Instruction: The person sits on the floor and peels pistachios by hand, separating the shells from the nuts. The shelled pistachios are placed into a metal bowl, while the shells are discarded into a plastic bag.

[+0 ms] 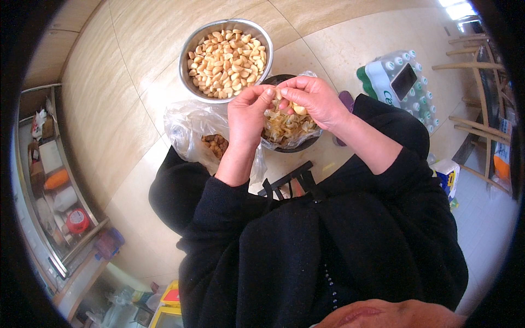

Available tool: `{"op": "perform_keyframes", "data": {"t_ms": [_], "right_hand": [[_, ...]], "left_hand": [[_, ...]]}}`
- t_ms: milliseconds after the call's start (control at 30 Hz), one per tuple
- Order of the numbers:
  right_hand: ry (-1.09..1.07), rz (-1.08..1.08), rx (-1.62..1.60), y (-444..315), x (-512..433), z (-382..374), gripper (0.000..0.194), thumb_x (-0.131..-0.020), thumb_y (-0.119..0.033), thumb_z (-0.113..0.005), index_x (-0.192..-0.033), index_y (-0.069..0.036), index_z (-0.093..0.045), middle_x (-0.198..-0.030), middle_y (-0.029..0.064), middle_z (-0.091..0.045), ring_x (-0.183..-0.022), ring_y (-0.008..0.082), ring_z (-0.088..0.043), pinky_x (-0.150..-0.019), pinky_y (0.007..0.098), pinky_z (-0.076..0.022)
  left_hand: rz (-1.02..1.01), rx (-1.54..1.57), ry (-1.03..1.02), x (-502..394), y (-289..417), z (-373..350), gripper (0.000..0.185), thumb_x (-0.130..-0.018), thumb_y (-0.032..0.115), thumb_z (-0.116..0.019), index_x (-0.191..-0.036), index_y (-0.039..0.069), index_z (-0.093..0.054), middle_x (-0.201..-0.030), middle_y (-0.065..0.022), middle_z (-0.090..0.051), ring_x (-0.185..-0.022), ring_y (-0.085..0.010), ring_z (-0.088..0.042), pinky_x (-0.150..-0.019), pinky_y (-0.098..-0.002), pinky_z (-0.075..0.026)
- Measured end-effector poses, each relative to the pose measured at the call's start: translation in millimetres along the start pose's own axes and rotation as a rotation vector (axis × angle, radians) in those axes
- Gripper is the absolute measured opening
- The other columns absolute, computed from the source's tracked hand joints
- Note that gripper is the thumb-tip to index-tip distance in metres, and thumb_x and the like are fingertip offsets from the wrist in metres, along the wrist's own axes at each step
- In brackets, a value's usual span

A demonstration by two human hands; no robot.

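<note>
My left hand and my right hand meet fingertip to fingertip, pinching a small garlic clove between them. Another pale peeled clove is tucked in the curled fingers of my right hand. Right below both hands is a dark bin with a clear plastic liner, holding papery garlic skins. Beyond my left hand sits a steel bowl heaped with peeled garlic cloves. Left of my left wrist, a clear plastic bag holds brown unpeeled cloves, partly hidden by the bag.
On the tiled floor at right stands a shrink-wrapped pack of water bottles, a smartphone lying on top. Wooden chair legs are at the far right. An open drawer with packages is at left. A purple slipper shows beside the bin.
</note>
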State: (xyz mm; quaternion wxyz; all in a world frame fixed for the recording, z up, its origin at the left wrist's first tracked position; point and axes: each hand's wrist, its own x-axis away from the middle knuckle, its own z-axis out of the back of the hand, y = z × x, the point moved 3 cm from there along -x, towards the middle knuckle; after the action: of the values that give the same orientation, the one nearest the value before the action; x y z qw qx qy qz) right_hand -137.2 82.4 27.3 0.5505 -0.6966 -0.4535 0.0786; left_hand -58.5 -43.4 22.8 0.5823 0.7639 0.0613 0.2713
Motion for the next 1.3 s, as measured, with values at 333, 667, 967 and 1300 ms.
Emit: {"op": "perform_keyframes", "data": {"t_ms": [333, 667, 967, 1300], "right_hand": [[-0.122, -0.087, -0.232, 0.6, -0.3, 1.8, 0.019, -0.090, -0.013, -0.055, -0.100, 0.003, -0.059, -0.083, 0.0066, -0.061, -0.071, 0.0116, -0.059, -0.063, 0.0224, -0.0488], [0.084, 0.033, 0.268, 8.0, -1.5, 0.7, 0.025, -0.087, -0.018, -0.061, -0.101, 0.002, -0.062, -0.082, 0.0048, -0.063, -0.073, 0.0094, -0.058, -0.064, 0.0215, -0.0461], [0.124, 0.004, -0.038, 2.2, -0.4, 3.1, 0.024, -0.089, -0.017, -0.056, -0.104, 0.002, -0.061, -0.089, 0.0066, -0.061, -0.072, 0.0105, -0.057, -0.064, 0.0239, -0.0460], [0.221, 0.036, 0.068, 2.8, 0.9, 3.4, 0.021, -0.087, -0.015, -0.059, -0.099, 0.002, -0.063, -0.089, 0.0056, -0.061, -0.074, 0.0094, -0.058, -0.062, 0.0220, -0.0463]], "left_hand": [[0.041, 0.280, -0.174, -3.7, -0.4, 8.1, 0.012, -0.086, 0.006, -0.058, -0.091, -0.004, -0.065, -0.078, -0.0048, -0.064, -0.066, -0.0080, -0.054, -0.064, -0.0194, -0.043], [-0.208, -0.430, 0.077, 2.0, 1.6, -0.5, 0.013, -0.086, 0.011, -0.059, -0.086, -0.001, -0.064, -0.076, -0.0023, -0.064, -0.067, -0.0077, -0.055, -0.065, -0.0200, -0.044], [0.073, 0.284, 0.037, -4.9, -13.9, 2.9, 0.013, -0.089, 0.012, -0.055, -0.091, 0.001, -0.060, -0.077, -0.0019, -0.061, -0.067, -0.0076, -0.054, -0.066, -0.0222, -0.045], [-0.178, -0.379, 0.017, -0.3, -4.3, -5.8, 0.014, -0.082, 0.009, -0.061, -0.093, 0.000, -0.065, -0.081, -0.0041, -0.065, -0.070, -0.0091, -0.058, -0.066, -0.0224, -0.046]]}}
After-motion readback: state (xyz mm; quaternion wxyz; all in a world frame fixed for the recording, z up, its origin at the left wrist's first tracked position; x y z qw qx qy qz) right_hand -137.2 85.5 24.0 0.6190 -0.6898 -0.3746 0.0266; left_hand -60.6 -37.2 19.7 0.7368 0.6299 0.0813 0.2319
